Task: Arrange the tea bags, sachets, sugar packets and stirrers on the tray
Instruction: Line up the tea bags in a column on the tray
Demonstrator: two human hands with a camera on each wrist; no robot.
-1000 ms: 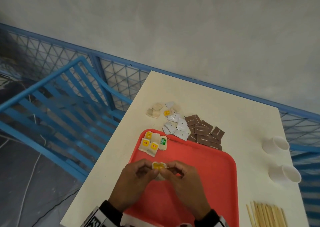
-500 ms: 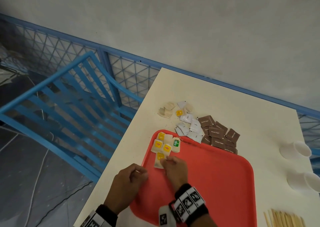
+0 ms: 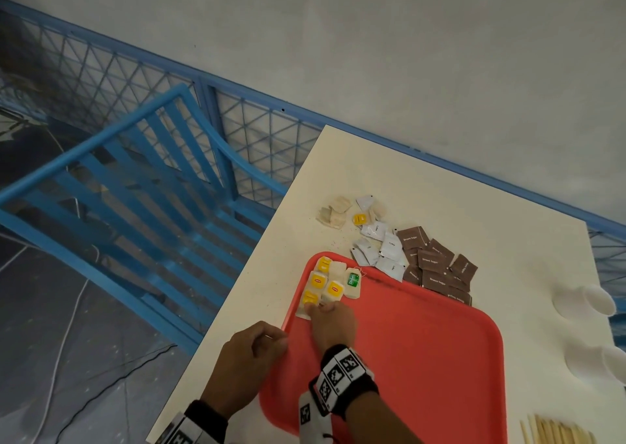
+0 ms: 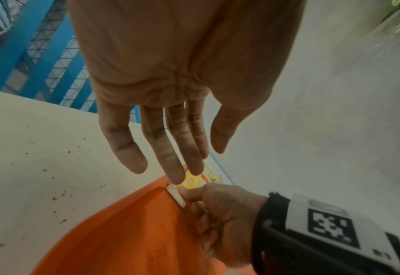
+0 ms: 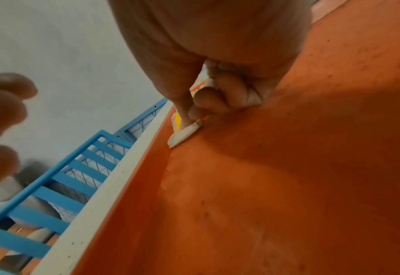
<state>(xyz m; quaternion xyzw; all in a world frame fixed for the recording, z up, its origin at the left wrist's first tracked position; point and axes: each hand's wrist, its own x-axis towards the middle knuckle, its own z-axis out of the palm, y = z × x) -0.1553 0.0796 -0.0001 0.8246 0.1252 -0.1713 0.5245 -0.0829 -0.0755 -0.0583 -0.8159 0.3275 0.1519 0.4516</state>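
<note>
A red tray [image 3: 423, 359] lies on the cream table [image 3: 423, 189]. Several tea bags [image 3: 333, 281] with yellow tags and one green tag sit in its far left corner. My right hand [image 3: 320, 306] pinches one more yellow-tagged tea bag [image 3: 306, 303] against the tray floor, just in front of that group; the right wrist view shows thumb and curled fingers [image 5: 206, 100] on the bag [image 5: 182, 135]. My left hand [image 3: 271, 338] hovers at the tray's left rim, holding nothing, its fingers [image 4: 170, 158] straight in the left wrist view.
Loose tea bags [image 3: 333, 214], white sachets [image 3: 376, 247] and brown sugar packets [image 3: 437, 267] lie on the table beyond the tray. Two white cups [image 3: 589, 301] stand at the right edge. Wooden stirrers [image 3: 555, 431] lie at the near right. A blue railing [image 3: 135, 189] runs on the left.
Both hands held the tea bag over the tray's middle. The left hand let go and drew back to the rim; the right carried the bag to the far left corner.
</note>
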